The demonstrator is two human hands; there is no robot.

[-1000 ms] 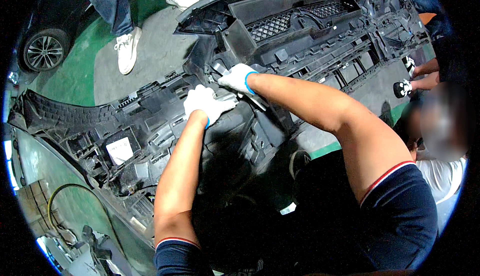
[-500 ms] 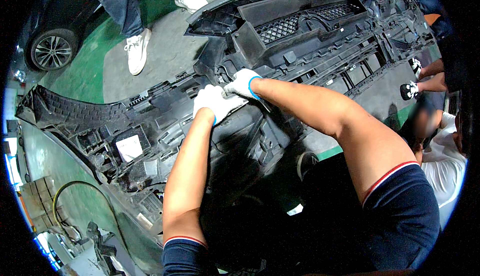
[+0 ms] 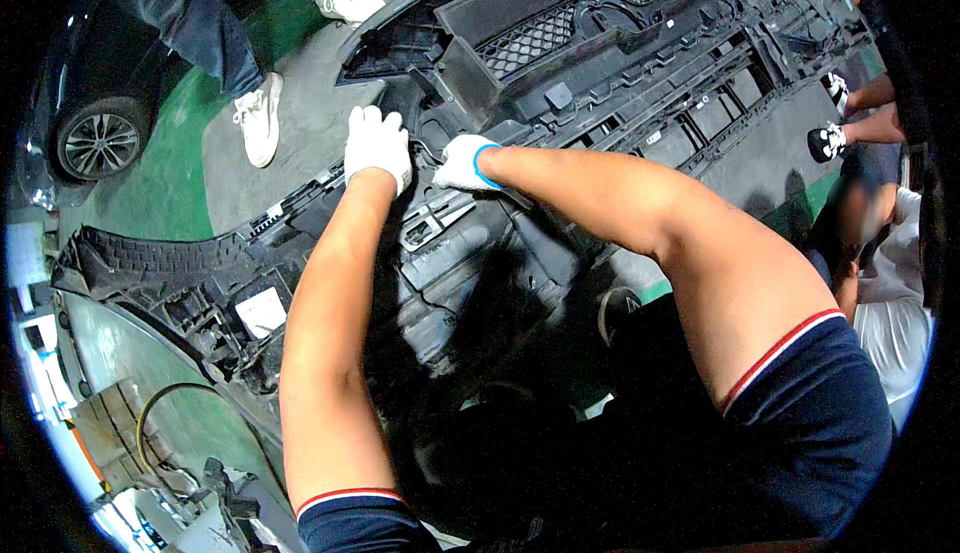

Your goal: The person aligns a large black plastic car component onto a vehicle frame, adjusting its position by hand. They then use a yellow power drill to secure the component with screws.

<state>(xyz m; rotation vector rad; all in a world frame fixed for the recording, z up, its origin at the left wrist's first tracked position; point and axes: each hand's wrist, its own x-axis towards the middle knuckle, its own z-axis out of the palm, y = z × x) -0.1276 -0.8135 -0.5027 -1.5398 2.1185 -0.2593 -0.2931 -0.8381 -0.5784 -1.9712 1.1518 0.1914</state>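
Note:
A large black car bumper (image 3: pixel 430 263) lies with its ribbed inner side up in front of me. My left hand (image 3: pixel 380 148), in a white glove, rests on the bumper's far edge, fingers stretched forward and a little apart. Close beside it, my right hand (image 3: pixel 465 163), gloved with a blue cuff, is closed low over the middle of the bumper. Whatever its fingers grip is hidden beneath the glove. A thin dark cable runs between the two hands. Just nearer to me sits a pale slotted bracket (image 3: pixel 437 225).
Beyond the bumper stands a person in jeans and white shoes (image 3: pixel 258 121), by a dark car's wheel (image 3: pixel 100 140). Mesh grille (image 3: pixel 540 43) lies at the far side. Other people crouch or stand at the right. A yellow hose (image 3: pixel 147 423) curves over the green floor at left.
My left hand has left the pale bracket and moved forward and left to the bumper's far edge. The right hand has shifted slightly left in the picture. The view has moved a little.

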